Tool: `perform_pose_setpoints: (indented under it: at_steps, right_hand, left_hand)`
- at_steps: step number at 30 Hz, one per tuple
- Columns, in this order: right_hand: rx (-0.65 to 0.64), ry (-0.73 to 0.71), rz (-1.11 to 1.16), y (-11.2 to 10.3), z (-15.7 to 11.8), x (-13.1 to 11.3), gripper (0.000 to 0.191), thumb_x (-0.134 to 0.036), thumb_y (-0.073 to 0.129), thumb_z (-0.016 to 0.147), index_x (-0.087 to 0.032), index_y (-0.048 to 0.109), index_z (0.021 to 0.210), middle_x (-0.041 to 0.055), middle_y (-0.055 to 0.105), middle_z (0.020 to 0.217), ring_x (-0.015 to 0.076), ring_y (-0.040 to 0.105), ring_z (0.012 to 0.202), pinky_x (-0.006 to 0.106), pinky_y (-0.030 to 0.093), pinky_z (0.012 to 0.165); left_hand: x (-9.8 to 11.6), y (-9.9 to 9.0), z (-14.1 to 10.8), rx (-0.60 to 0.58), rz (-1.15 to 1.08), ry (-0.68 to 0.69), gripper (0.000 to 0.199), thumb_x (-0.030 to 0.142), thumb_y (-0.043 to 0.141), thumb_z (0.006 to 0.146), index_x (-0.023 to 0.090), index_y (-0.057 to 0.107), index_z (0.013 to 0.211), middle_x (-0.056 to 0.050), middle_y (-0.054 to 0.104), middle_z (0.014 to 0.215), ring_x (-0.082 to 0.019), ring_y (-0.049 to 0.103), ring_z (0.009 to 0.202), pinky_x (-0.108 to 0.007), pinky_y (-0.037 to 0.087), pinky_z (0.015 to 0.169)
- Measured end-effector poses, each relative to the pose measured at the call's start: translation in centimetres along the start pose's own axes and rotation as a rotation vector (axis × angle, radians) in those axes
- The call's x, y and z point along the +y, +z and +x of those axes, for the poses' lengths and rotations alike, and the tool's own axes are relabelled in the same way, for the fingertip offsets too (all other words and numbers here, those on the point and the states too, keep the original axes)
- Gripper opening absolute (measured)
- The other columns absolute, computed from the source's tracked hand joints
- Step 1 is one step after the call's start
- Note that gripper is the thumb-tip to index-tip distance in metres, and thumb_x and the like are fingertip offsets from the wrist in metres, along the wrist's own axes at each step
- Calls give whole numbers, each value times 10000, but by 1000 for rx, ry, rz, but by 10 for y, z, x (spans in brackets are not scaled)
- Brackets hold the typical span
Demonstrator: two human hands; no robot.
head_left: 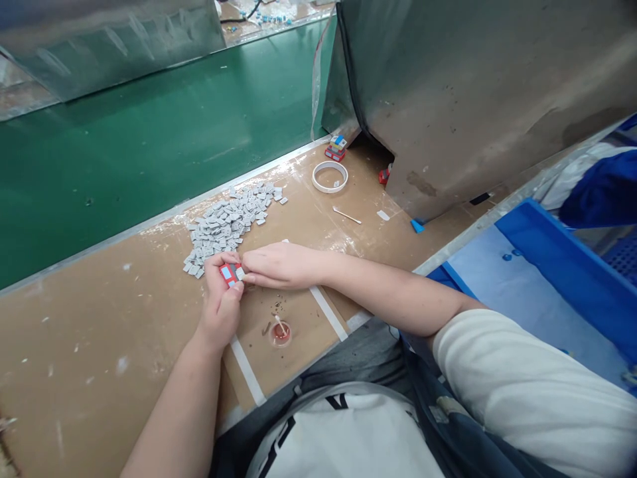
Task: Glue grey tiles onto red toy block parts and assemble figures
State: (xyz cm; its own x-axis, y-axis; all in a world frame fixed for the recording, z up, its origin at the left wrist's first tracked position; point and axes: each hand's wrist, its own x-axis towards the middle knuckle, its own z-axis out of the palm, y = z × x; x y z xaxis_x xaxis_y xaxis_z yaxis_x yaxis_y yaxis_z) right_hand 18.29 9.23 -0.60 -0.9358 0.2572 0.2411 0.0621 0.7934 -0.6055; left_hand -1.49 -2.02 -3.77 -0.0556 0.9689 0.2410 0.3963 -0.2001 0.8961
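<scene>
My left hand (222, 307) is closed around a small red plastic toy part (229, 273) with pale blue and grey faces, held just above the table. My right hand (273, 263) reaches in from the right, its fingers pinched together at the part's right side. At those fingertips is a small light grey tile (240, 273), touching or very near the red part. Behind both hands spreads a heap of similar grey tiles (219, 226). Nearer to me stands a small clear cup (281, 334) with reddish contents and a cotton swab (279, 323) leaning in it.
On the brown table (124, 318) lie a white tape ring (330, 177), another swab (347, 215) and a stacked red-yellow-blue toy piece (336, 148). A green belt (149, 126) runs behind. A large metal panel (472, 99) rises at right, near a blue tray (572, 272).
</scene>
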Motion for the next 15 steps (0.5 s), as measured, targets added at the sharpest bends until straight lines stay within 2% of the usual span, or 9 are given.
perform_pose_setpoints:
  at_steps: [7, 15]
  right_hand:
    - [6, -25, -80, 6, 2, -1, 351, -414, 304, 1208, -180, 543, 1104, 106, 687, 1072, 218, 650, 1001, 326, 493, 868]
    - [14, 43, 46, 15, 2, -5, 194, -326, 380, 1184, -196, 501, 1105, 97, 663, 1102, 213, 632, 1021, 325, 496, 914]
  left_hand:
    - [0, -2, -2, 13, 57, 69, 381, 547, 538, 1076, 252, 491, 1313, -110, 588, 1281, -299, 608, 1226, -500, 522, 1095]
    - [5, 4, 1, 92, 85, 123, 263, 401, 568, 1039, 249, 510, 1246, -87, 582, 1219, -270, 610, 1179, -470, 522, 1082]
